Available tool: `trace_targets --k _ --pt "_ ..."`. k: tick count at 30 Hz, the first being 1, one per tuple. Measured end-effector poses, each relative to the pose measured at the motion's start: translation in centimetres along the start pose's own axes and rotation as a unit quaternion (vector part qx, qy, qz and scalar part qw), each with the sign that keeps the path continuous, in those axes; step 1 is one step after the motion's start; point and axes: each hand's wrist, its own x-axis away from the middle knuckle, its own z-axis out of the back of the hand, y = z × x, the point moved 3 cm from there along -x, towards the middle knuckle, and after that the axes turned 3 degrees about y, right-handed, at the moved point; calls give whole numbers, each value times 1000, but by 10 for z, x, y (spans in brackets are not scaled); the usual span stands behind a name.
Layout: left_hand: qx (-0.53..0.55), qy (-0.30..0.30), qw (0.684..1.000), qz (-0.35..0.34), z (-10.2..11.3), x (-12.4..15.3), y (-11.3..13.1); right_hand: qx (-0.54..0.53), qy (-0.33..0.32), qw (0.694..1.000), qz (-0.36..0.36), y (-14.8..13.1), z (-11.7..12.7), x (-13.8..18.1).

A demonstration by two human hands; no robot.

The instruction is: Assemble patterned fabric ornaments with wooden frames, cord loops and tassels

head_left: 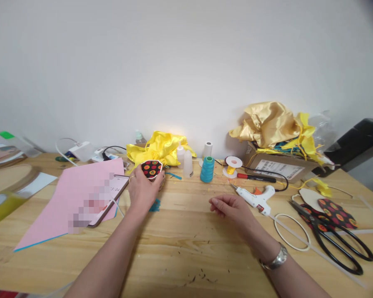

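My left hand (143, 188) is closed around the edges of a small fabric-covered piece (152, 169) with a scalloped white rim and red, orange and green dots on black. Layers show under its right edge; whether it is a stack I cannot tell. My right hand (225, 205) hovers over the bare wood, thumb against curled fingers, with nothing visible in them. Right of it lies a white glue gun (256, 198). Beyond that are a cream ring (292, 231), black-handled scissors (332, 236) and dotted fabric (338, 213).
At the left, a phone (108, 200) lies on pink paper (65, 194). Behind the hands are yellow satin (161, 147), small bottles (188, 164), a teal thread cone (207, 169) and a yellow spool (233, 165). A cardboard box (276, 167) holds fabric scraps at back right.
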Motion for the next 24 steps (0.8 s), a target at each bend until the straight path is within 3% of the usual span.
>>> trace_targets --k 4,6,8,11,15,18,21,24 --pt "4 17 1000 -16 16 6 16 50 -3 998 30 -3 -2 1" --pt "33 47 996 -69 28 15 31 82 0 995 57 -6 -4 4" --pt "100 41 984 -141 35 33 47 110 1 990 83 -12 -7 11" --pt "208 -48 957 -196 30 70 63 167 -17 976 138 -30 -13 28" --pt "277 -148 916 -248 10 114 65 334 -55 915 219 -58 -6 52" --pt "292 -182 904 -252 1 125 59 450 1 879 160 -61 38 56" --pt "305 -191 906 -222 -2 122 54 547 101 831 -11 -40 114 51" --pt "313 -191 906 -211 -2 119 55 565 180 796 -123 -6 189 49"
